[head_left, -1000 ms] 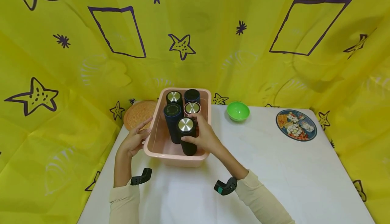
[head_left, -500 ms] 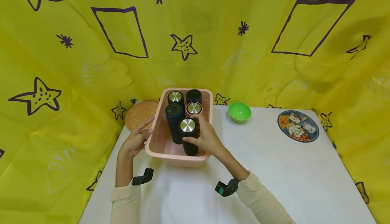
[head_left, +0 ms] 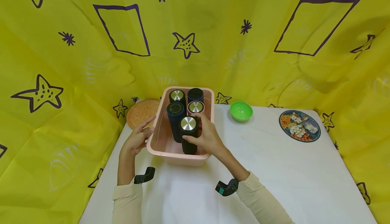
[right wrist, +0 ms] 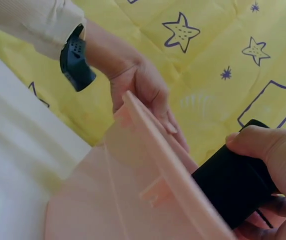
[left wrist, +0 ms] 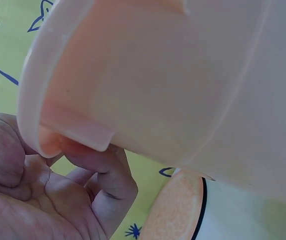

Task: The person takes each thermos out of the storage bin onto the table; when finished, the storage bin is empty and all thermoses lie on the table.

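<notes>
A pink plastic basin point(head_left: 179, 156) holds several upright vacuum flasks. My left hand point(head_left: 137, 141) grips its left rim; in the left wrist view, curled fingers point(left wrist: 108, 175) reach under the lip. My right hand point(head_left: 209, 137) holds a black flask point(head_left: 189, 146) with a silver lid top at the basin's front, thumb on the near side and fingers behind. Beside it stands a dark blue flask point(head_left: 175, 124). Behind are a black silver-topped flask point(head_left: 177, 96), another dark blue one point(head_left: 195, 95) and a pink-rimmed, silver-topped one point(head_left: 196, 107).
The white-covered table point(head_left: 259, 183) carries a round orange-brown mat point(head_left: 141, 112) behind my left hand. A green bowl point(head_left: 241, 111) stands right of the basin, and a round cartoon-patterned mat point(head_left: 300, 125) lies farther right. A yellow curtain point(head_left: 213, 64) encloses the back and sides.
The head view has shifted slightly, so everything sits a little farther right. Both hands keep the same holds on the basin and the black flask.
</notes>
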The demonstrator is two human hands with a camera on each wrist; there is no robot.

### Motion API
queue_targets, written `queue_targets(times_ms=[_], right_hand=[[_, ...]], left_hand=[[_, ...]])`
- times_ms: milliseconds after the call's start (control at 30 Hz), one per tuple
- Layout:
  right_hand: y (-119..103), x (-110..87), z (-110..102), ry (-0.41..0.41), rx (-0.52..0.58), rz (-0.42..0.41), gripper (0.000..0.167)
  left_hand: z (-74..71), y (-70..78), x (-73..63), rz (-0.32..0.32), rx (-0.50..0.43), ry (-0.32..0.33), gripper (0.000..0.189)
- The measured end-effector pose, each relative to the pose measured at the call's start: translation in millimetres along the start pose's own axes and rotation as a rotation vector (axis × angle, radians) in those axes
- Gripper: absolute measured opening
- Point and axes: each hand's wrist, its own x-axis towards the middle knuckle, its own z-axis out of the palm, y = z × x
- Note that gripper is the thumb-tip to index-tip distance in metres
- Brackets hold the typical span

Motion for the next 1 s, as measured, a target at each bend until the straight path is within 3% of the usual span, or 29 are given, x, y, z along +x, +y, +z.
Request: queue_targets(times_ms=[267, 500, 1000], right_hand=[[-18.6, -0.2, -13.8, 0.107, 0.034, -0.093, 0.076], [-40.5, -0.8, -32.4, 0.185, 0.097, -0.184, 0.075], [-87.1, -21.2, -95.7, 0.38, 0.155, -0.31, 0.075]], left_hand=[[-0.2, -0.8, -2.7, 0.034, -0.034, -0.041, 0.058], [-0.7, -2.8, -0.6, 0.028, -0.005, -0.02, 0.057], [-0.4, -4.6, -1.0, 0.031, -0.006, -0.017, 0.058]])
